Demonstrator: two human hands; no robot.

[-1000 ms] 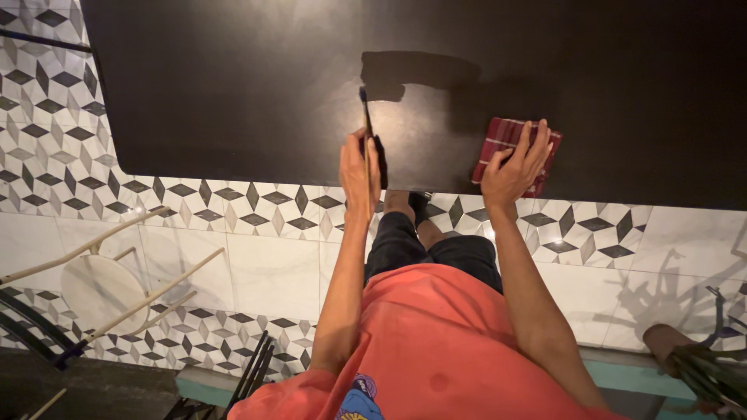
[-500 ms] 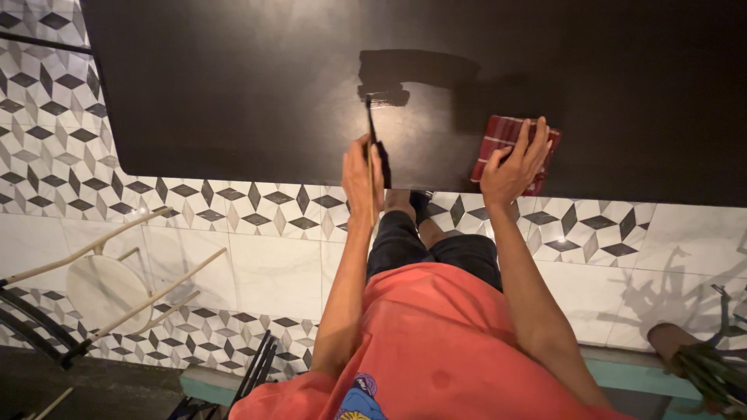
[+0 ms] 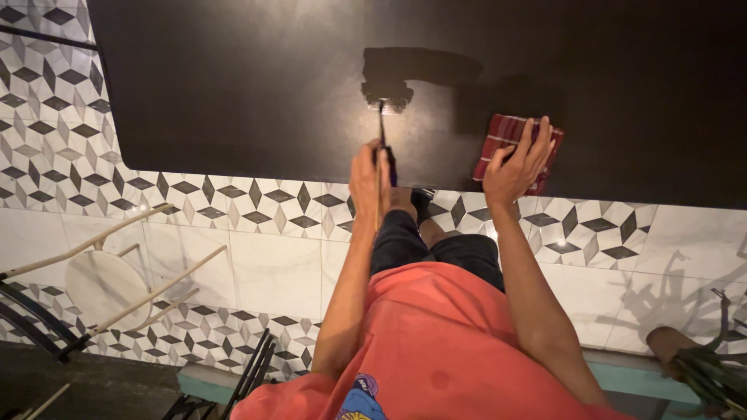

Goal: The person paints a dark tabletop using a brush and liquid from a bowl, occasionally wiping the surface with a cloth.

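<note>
My left hand (image 3: 371, 175) grips a scraper (image 3: 384, 140) against the dark tabletop (image 3: 233, 85); my right hand (image 3: 515, 163) presses a red cloth (image 3: 502, 134) flat. Cleaning looks midway, most surface left.

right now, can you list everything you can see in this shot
dark wall panel: one, black and glossy, fills the upper frame
thin tool: one, dark handle with a small pale head, tip on the panel, in the left hand's grip
checked cloth: one, red with pale lines, pressed flat on the panel under the right hand
patterned tiles: many, black, grey and white cubes, along the panel's edge
round stool: one, white, lower left
teal bench edge: one, bottom of frame
left hand: one, wrapped round the tool handle
right hand: one, fingers spread on the cloth
</note>
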